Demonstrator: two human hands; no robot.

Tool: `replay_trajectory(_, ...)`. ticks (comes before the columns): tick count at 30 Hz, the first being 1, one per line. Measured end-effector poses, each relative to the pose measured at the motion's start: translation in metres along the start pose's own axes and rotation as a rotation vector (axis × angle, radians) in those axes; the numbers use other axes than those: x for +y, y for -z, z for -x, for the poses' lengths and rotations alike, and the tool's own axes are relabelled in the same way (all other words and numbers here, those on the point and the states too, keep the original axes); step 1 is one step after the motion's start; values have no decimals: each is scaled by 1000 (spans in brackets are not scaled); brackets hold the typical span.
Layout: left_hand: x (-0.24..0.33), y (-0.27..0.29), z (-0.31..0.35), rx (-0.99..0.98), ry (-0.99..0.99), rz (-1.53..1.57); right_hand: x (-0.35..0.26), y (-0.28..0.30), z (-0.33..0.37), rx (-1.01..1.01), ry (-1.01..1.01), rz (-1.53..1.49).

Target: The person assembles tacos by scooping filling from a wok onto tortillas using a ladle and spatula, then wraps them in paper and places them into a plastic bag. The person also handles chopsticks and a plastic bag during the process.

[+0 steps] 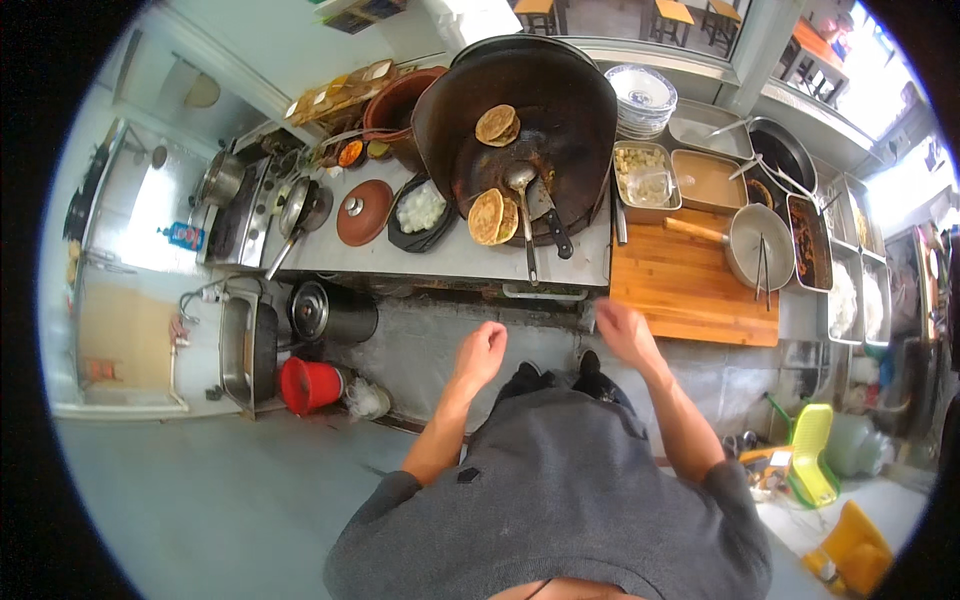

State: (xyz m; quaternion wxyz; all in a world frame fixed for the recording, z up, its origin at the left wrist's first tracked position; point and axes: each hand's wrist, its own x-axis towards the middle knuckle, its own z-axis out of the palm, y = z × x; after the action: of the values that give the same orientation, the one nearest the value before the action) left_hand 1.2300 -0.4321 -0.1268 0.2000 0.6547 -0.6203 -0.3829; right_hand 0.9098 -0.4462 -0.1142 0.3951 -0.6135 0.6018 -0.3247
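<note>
My left hand [483, 348] is loosely curled over the floor in front of the counter, with nothing seen in it. Just off the near left corner of the wooden cutting board [660, 275], my right hand [625, 330] is also curled, slightly blurred, and appears to hold nothing. Ahead stands a large dark pan [560, 110] with flatbreads [496, 125] on its base. More flatbreads [488, 217] lie at its near edge, beside a metal ladle [521, 180] and a black-handled knife [552, 222].
A brown lid [365, 213] and a black-lined bowl of white pieces [420, 207] sit left. Stacked plates [641, 92], food trays [706, 180] and a wooden-handled saucepan [757, 247] stand right. A red bucket [308, 385] is on the floor, left; a green chair [815, 450] right.
</note>
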Motion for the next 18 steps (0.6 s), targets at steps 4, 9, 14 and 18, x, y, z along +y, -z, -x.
replay_trajectory(4,-23,-19,-81,8,141,528,-39,-33,-82,358,160,176)
replay_trajectory(9,18,-29,-147,-417,339,1231,-22,-59,-158,215,-167,-5)
replay_trajectory(14,64,21,-169,-615,359,1387,-23,-53,-186,92,-523,-412)
replay_trajectory(18,84,62,-198,-679,364,1397,-57,-46,-207,-34,-564,-435)
